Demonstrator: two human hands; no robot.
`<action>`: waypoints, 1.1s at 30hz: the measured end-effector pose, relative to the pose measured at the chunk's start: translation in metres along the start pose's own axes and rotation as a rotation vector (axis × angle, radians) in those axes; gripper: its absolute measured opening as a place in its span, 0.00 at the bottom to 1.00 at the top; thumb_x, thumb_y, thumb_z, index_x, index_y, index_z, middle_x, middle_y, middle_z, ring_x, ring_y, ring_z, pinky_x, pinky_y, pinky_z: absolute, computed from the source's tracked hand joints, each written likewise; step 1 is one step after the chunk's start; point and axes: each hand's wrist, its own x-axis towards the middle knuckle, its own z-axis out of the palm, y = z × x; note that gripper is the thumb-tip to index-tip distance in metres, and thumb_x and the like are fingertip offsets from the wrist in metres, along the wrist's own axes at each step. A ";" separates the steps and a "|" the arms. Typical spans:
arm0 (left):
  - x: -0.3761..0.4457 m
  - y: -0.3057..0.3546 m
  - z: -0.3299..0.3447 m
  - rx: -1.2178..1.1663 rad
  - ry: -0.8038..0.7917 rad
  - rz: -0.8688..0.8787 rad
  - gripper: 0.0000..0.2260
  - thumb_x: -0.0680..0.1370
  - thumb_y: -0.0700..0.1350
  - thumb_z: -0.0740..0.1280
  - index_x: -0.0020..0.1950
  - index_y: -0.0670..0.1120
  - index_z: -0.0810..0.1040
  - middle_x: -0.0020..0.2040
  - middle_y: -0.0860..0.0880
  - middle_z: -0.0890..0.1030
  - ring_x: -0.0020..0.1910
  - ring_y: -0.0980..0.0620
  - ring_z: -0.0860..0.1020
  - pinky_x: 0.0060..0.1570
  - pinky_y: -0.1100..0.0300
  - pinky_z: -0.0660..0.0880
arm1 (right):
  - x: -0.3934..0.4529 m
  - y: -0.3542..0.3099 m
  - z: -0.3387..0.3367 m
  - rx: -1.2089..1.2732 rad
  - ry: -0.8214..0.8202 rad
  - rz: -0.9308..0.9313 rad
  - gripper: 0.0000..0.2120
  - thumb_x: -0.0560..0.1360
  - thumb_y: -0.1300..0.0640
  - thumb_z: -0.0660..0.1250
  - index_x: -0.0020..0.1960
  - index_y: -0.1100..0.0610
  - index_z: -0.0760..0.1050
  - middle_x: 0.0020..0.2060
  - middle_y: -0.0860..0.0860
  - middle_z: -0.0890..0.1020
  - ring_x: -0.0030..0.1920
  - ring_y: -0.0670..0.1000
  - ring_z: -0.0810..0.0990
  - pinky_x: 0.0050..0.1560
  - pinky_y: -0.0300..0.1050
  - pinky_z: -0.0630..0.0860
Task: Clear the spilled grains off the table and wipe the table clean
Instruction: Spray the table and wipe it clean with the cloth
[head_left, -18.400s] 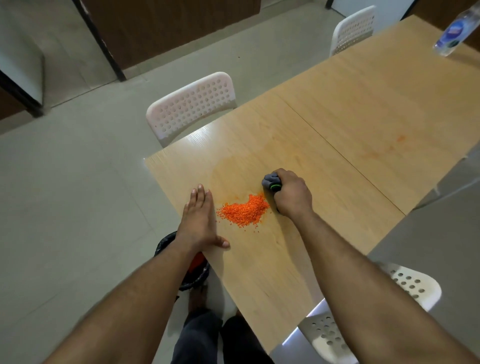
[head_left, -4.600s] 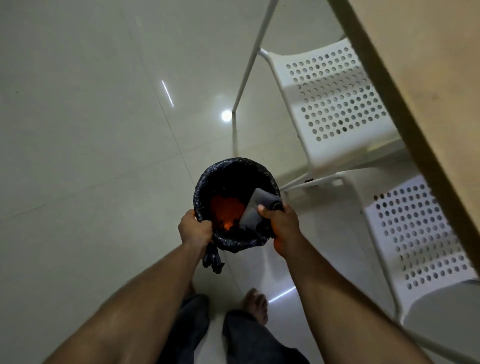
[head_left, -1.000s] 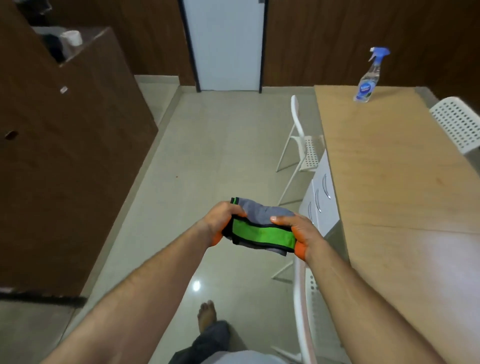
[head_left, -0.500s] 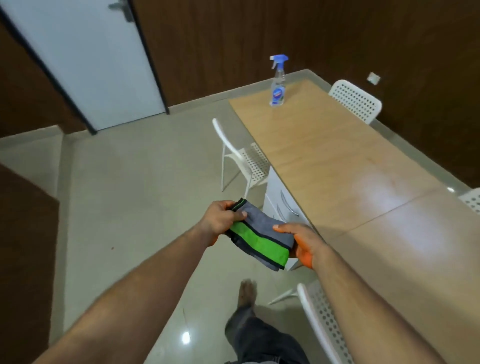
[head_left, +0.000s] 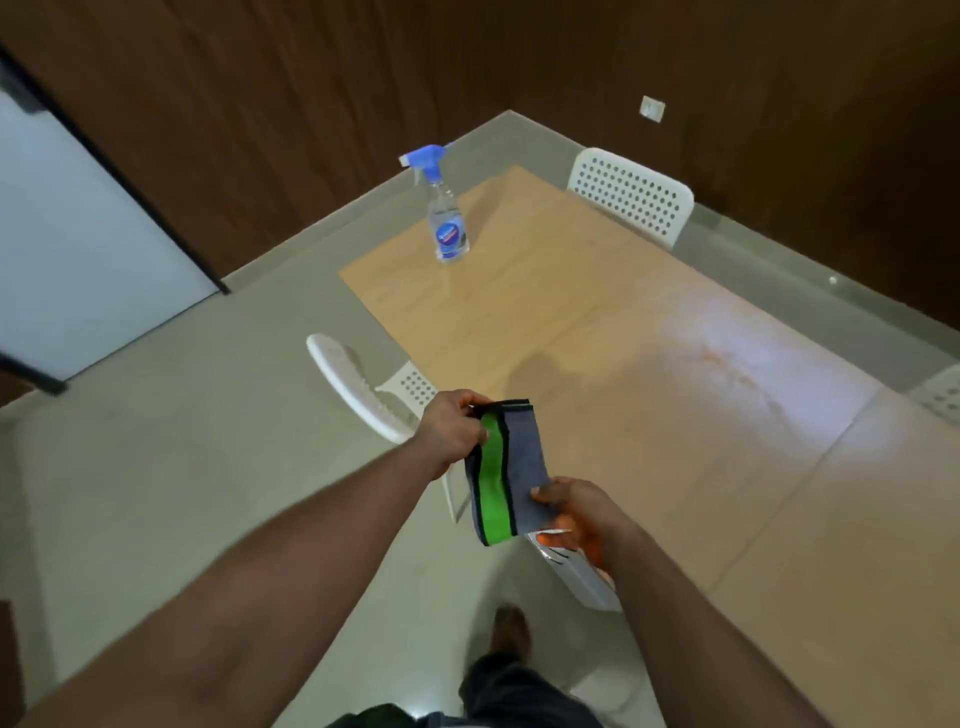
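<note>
Two hands hold one folded cloth (head_left: 506, 470) in the air, just off the near long edge of the table (head_left: 623, 364). That cloth is grey with a bright green band edged in black running along its length. At the far end of it the left hand (head_left: 452, 439) has its fingers curled round the corner, closed on the fabric. At the near end the right hand (head_left: 574, 512) pinches the grey side, thumb on top and the other fingers underneath, out of sight; the palm edge shows an orange tint. The cloth hangs stretched between the two grips, tilted so its green band faces the camera.

On the pale wooden table no heap of grains can be seen; a faint reddish smear (head_left: 727, 364) lies in the glare patch toward the right side. A clear spray bottle (head_left: 445, 218) with a blue trigger head and a blue label stands upright near the far left corner, well apart from the hands. A white perforated chair (head_left: 631, 195) stands at the far side, another white chair (head_left: 363, 387) sits by the near long edge just beyond the left hand, and a white drawer unit (head_left: 576, 566) shows beneath the right wrist. One bare foot (head_left: 511, 631) rests on the grey tiled floor (head_left: 182, 467) below the arms
</note>
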 end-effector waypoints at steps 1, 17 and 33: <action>0.026 0.012 0.005 0.034 -0.010 -0.002 0.21 0.70 0.24 0.69 0.54 0.46 0.84 0.49 0.39 0.86 0.45 0.44 0.83 0.48 0.47 0.83 | 0.015 -0.011 -0.003 0.034 0.029 -0.002 0.19 0.66 0.55 0.75 0.56 0.57 0.81 0.49 0.55 0.87 0.46 0.56 0.84 0.41 0.46 0.80; 0.249 0.064 0.056 0.425 -0.285 0.226 0.16 0.77 0.31 0.68 0.61 0.43 0.84 0.52 0.44 0.85 0.53 0.47 0.82 0.52 0.64 0.76 | 0.155 -0.060 0.052 0.476 0.456 0.026 0.05 0.82 0.66 0.68 0.56 0.59 0.79 0.55 0.59 0.85 0.53 0.61 0.84 0.45 0.54 0.84; 0.293 0.057 0.012 0.432 -0.687 0.357 0.25 0.79 0.34 0.72 0.76 0.41 0.73 0.70 0.44 0.78 0.68 0.47 0.78 0.70 0.53 0.74 | 0.146 -0.103 0.102 -0.470 0.924 0.191 0.13 0.74 0.58 0.69 0.54 0.60 0.69 0.51 0.57 0.81 0.53 0.60 0.82 0.42 0.45 0.70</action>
